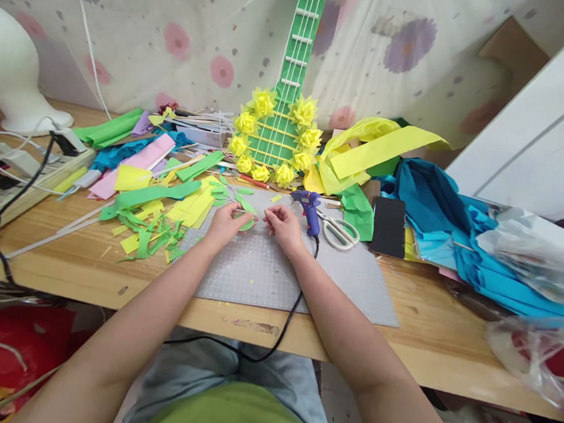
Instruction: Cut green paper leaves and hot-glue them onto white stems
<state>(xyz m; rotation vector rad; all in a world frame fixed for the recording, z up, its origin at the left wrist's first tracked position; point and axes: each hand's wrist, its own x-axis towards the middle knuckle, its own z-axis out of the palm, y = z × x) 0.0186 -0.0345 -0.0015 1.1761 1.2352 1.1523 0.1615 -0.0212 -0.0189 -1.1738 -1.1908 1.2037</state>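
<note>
My left hand (227, 224) is closed on a small green paper leaf (247, 206), which pokes out past the thumb and fingers. A short gap to the right, my right hand (283, 226) has its fingertips pinched together; anything between them is too small to make out. Both hands are above a grey cutting mat (256, 282). Beside my right hand lies a blue glue gun (310, 213), its black cord running down over the table edge. White-handled scissors (340, 232) rest just beyond it. More cut green leaves (220, 193) lie behind my left hand.
A green paper guitar (274, 138) ringed with yellow paper flowers leans at the back. Green and yellow scraps (155, 227) spread on the left, near a power strip (23, 179). A black phone (389, 227) and blue paper (426, 198) are on the right.
</note>
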